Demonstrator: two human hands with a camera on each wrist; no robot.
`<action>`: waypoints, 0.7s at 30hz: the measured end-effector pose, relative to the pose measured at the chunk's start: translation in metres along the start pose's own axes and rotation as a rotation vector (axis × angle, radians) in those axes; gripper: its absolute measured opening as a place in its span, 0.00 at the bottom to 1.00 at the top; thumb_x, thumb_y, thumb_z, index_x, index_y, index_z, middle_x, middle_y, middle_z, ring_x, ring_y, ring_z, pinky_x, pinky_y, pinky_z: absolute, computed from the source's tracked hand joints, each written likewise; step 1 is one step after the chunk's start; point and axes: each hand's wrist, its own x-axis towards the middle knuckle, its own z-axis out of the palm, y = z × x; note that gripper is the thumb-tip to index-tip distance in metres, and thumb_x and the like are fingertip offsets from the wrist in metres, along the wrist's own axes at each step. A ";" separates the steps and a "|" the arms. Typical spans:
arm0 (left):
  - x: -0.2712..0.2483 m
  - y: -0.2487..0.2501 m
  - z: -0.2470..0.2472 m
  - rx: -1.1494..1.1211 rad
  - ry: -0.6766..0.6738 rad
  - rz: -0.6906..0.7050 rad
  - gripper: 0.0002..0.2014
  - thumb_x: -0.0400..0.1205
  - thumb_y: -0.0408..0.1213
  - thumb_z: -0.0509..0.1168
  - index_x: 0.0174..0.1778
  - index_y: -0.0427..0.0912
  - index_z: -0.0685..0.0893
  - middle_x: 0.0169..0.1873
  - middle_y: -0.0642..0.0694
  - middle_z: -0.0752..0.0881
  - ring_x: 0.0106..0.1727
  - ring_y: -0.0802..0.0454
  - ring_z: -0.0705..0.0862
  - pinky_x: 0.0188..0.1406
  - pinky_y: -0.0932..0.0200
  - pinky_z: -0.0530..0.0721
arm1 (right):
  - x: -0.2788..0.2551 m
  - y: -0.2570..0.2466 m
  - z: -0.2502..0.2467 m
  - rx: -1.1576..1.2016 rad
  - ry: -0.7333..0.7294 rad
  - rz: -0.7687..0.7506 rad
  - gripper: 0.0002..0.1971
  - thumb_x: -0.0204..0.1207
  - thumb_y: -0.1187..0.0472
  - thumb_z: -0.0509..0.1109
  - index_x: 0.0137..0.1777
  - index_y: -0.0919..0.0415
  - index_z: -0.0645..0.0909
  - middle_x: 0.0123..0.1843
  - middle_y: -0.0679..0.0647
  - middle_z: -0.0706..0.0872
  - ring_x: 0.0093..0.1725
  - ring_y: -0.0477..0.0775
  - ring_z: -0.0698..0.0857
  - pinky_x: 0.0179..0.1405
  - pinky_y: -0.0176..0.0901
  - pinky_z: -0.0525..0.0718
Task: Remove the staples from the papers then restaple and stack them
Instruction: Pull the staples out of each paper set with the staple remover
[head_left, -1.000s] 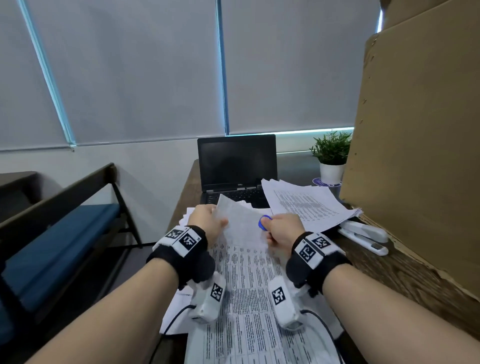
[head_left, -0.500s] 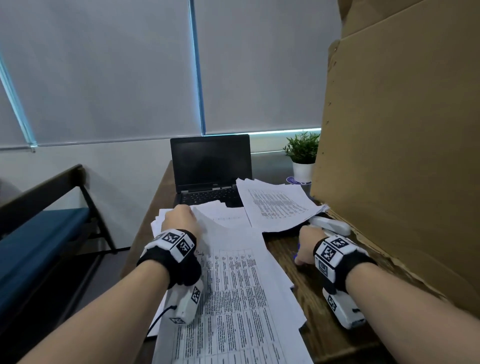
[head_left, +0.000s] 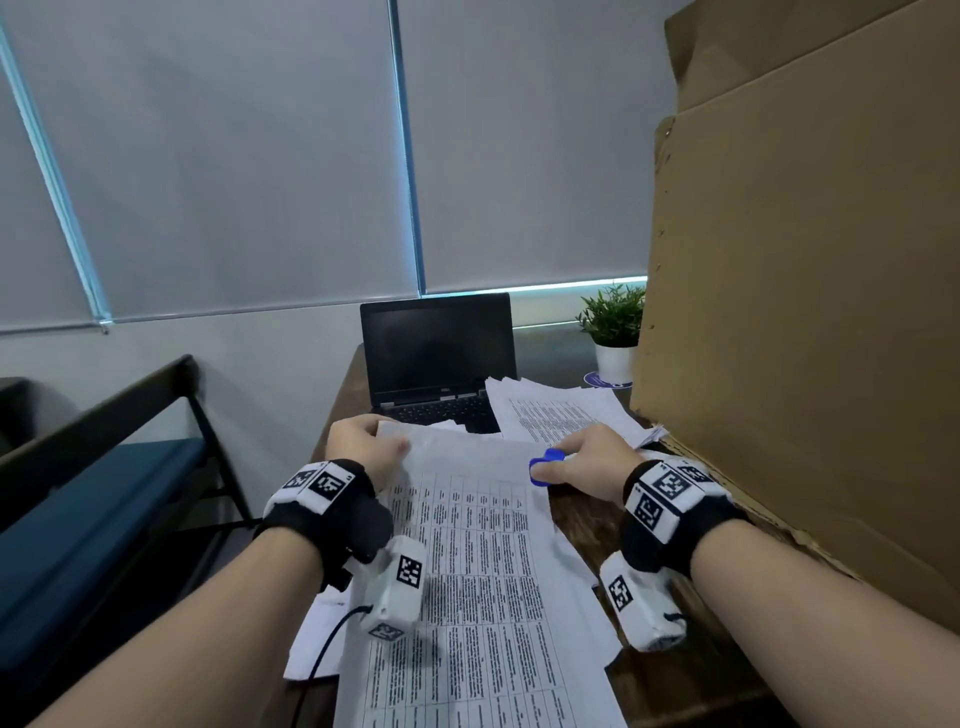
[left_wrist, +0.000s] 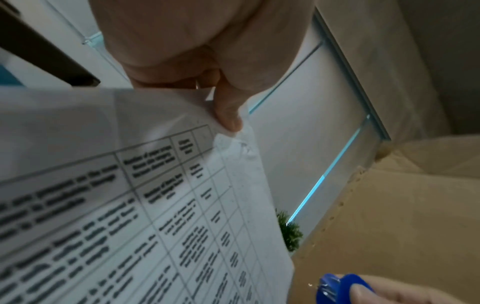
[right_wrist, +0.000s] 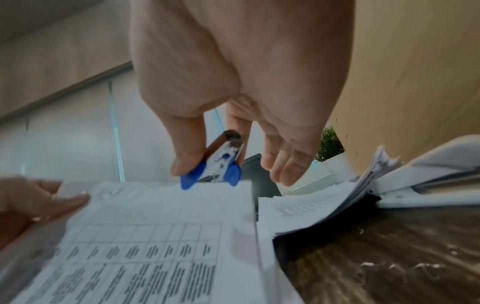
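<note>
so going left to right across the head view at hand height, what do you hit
blue bench → left hand → printed sheet → blue staple remover → right hand → cardboard panel

Right hand (head_left: 582, 460) has returned from the bare wooden desk (head_left: 582, 519) at the right, beside the white stapler (right_wrist: 428, 181), to the far right corner of the printed sheet (head_left: 483, 545), with the blue staple remover (head_left: 545, 465) pinched between thumb and forefinger. Left hand (head_left: 363, 447) now pinches the far left corner, thumb on top. The head view has swung back left
</note>
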 end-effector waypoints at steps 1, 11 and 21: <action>-0.001 0.002 -0.004 -0.064 -0.007 0.003 0.10 0.74 0.26 0.70 0.33 0.46 0.87 0.33 0.43 0.88 0.38 0.45 0.85 0.46 0.49 0.87 | -0.002 -0.002 0.000 0.081 -0.008 -0.014 0.20 0.68 0.53 0.82 0.48 0.71 0.89 0.50 0.69 0.89 0.45 0.58 0.84 0.48 0.48 0.82; -0.009 0.026 -0.044 -0.441 0.165 0.023 0.07 0.74 0.39 0.76 0.39 0.40 0.88 0.33 0.44 0.87 0.33 0.50 0.83 0.38 0.59 0.84 | -0.025 -0.032 0.000 0.515 -0.180 -0.142 0.09 0.73 0.66 0.77 0.53 0.67 0.88 0.46 0.62 0.90 0.48 0.56 0.85 0.49 0.45 0.82; -0.016 0.055 -0.057 -0.472 0.189 0.197 0.09 0.79 0.35 0.72 0.32 0.46 0.86 0.37 0.42 0.88 0.41 0.48 0.84 0.49 0.51 0.84 | -0.049 -0.096 -0.029 0.713 0.131 -0.469 0.16 0.75 0.71 0.74 0.62 0.68 0.82 0.46 0.48 0.88 0.39 0.31 0.87 0.41 0.23 0.82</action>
